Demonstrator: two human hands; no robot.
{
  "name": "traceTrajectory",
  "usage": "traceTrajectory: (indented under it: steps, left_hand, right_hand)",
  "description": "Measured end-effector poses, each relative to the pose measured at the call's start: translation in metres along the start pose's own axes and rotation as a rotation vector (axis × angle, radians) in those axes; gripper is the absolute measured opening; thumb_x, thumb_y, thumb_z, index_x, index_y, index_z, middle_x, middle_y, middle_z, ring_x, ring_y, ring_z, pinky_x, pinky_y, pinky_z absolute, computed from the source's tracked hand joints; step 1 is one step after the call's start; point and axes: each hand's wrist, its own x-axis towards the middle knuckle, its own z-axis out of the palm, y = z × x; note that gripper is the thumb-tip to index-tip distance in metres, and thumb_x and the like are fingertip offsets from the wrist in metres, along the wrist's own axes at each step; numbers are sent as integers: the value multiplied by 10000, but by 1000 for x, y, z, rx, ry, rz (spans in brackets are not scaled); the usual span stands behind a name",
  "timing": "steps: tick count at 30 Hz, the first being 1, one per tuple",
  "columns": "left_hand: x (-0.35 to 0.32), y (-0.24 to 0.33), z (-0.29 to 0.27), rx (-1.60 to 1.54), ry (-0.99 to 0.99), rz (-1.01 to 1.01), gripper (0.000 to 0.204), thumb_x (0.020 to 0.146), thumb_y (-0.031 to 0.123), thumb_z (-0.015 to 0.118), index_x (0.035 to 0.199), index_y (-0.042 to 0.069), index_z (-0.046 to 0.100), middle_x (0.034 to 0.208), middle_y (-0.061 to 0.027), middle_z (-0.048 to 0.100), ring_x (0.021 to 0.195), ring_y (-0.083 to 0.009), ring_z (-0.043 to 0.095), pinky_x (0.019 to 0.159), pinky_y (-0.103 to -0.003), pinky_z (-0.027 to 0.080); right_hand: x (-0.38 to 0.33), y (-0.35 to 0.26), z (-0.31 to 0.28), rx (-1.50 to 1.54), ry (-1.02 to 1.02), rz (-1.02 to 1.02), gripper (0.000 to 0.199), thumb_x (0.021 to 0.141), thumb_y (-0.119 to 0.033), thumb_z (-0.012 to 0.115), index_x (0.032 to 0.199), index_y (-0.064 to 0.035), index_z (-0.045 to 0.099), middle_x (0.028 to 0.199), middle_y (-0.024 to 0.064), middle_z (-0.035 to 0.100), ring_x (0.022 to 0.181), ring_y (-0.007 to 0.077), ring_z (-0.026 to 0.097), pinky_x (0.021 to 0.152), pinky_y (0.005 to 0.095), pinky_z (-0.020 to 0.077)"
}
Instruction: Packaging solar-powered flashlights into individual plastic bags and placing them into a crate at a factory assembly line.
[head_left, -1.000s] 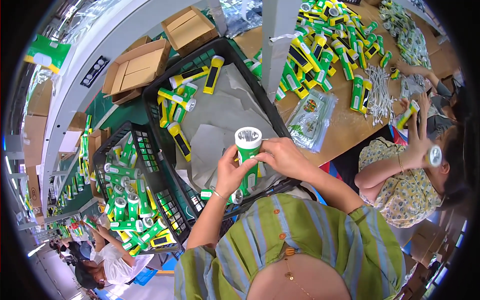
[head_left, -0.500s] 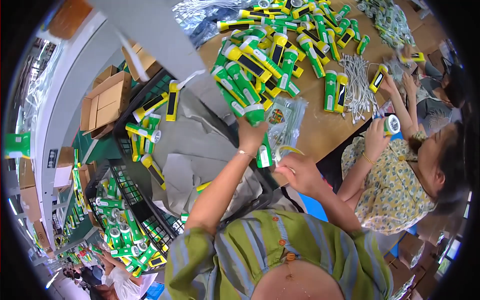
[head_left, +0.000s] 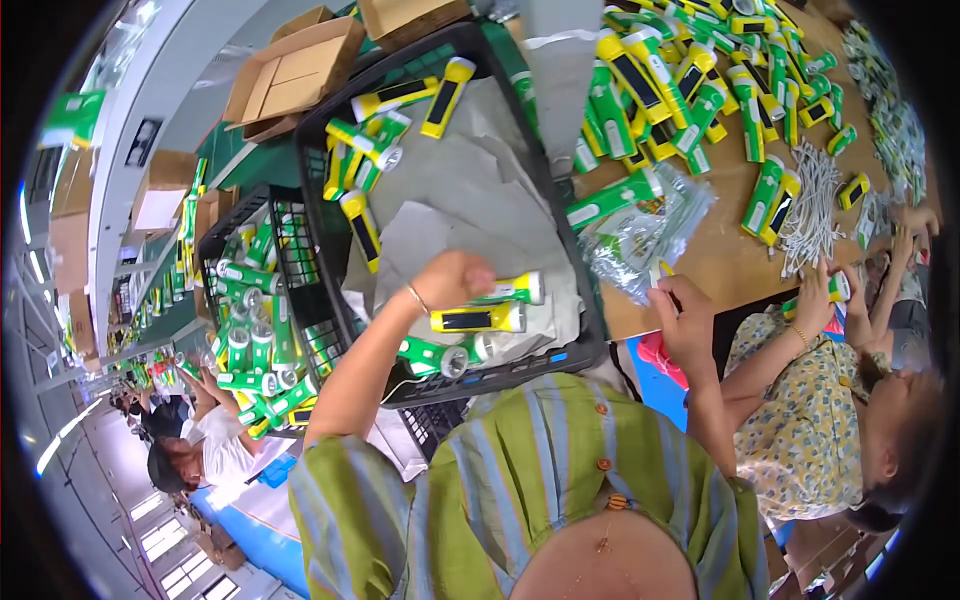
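- Hands first: the left hand is inside the big black crate, curled tight around the end of a green and yellow flashlight.
- That flashlight lies flat, pointing toward the person's right, on the grey paper that lines the crate.
- Just below it lies a yellow flashlight, and below that a green flashlight near the crate's front wall.
- More flashlights lie at the far end of the crate, well apart from the left hand.
- The right hand rests at the near edge of the wooden counter. Its grip is closed on the corner of a clear plastic bag.
- The bag lies crumpled on the counter, with a green flashlight on top of it, just beside the crate.
- A big heap of flashlights covers the far part of the counter.
- A bundle of white cords lies on the counter to the right of the heap.
- A second black crate, full of green flashlights, sits to the left of the big one.
- Open cardboard boxes sit beyond the crates.
- A co-worker's hand at the right holds a small flashlight at the counter's edge.
- Another person in a white shirt is low on the left.
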Motion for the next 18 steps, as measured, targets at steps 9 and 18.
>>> traceTrajectory:
  steps: [9,18]
  left_hand:
    - [7,-76,70,-59,469,34,356,755,210,645,1046,13,585,909,-161,624,825,-336,592,748,-371,459]
    - [-47,-3,74,-985,242,194,497,838,81,569,1255,1,312,1064,-134,544,936,-231,576,807,-332,480]
  right_hand:
    - [-2,-58,88,56,-259,-265,93,807,-86,595,829,5,598,786,126,582,734,264,582,640,323,447]
    - [-8,-56,115,241,-347,-210,104,816,-81,581,883,-13,621,797,117,565,724,258,559,635,324,441]
